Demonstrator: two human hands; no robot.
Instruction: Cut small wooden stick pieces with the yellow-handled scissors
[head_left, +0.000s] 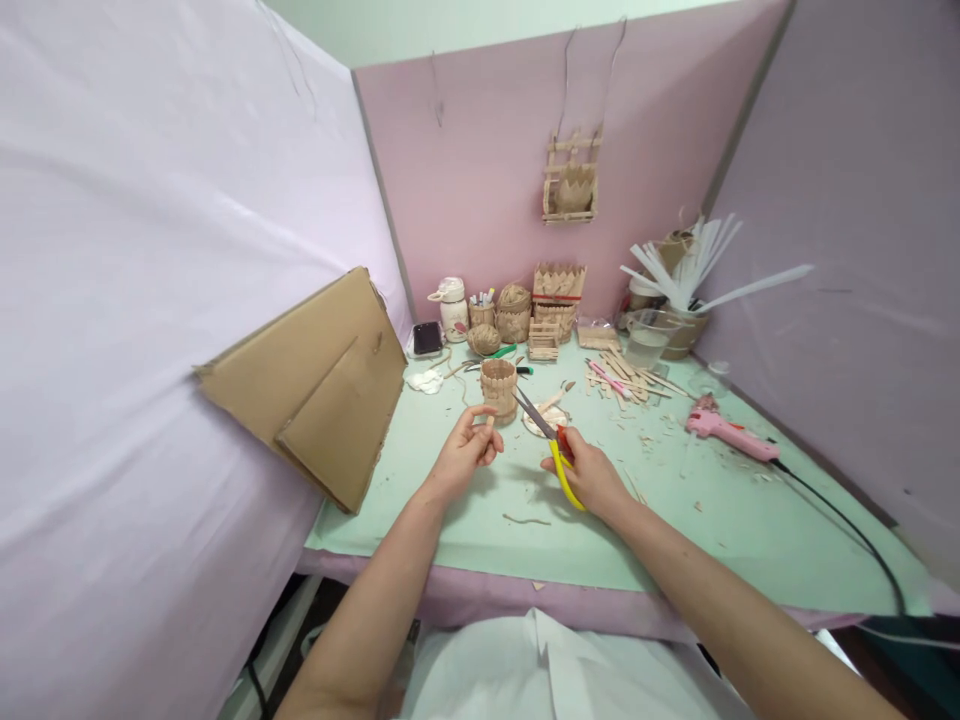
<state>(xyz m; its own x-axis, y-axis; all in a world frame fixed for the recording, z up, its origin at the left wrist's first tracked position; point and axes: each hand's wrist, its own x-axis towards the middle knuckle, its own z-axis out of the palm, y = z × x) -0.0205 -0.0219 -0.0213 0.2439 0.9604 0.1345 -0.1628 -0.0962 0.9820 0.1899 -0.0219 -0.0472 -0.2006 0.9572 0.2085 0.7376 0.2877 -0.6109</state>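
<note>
My left hand [469, 450] is closed in a pinch on a short piece of wooden stick [490, 421], just in front of a small round cup covered with upright wooden sticks [498, 385]. In my right hand [596, 475] is a pair of scissors [537, 412] with yellow and red handles, its blades pointing up and left toward the cup. Their tips come near the cup's right side; whether they touch it I cannot tell. Behind the blades lies a pale round disc [545, 421] with a thin brush-like tool across it.
A pink glue gun [731, 437] with a black cord lies at right. Loose wooden sticks [637, 378] and a pink craft knife [607, 377] lie nearby. Twine balls [484, 340], a white bottle [453, 310] and small stick models [555, 320] line the back. Cardboard [315, 380] leans at left.
</note>
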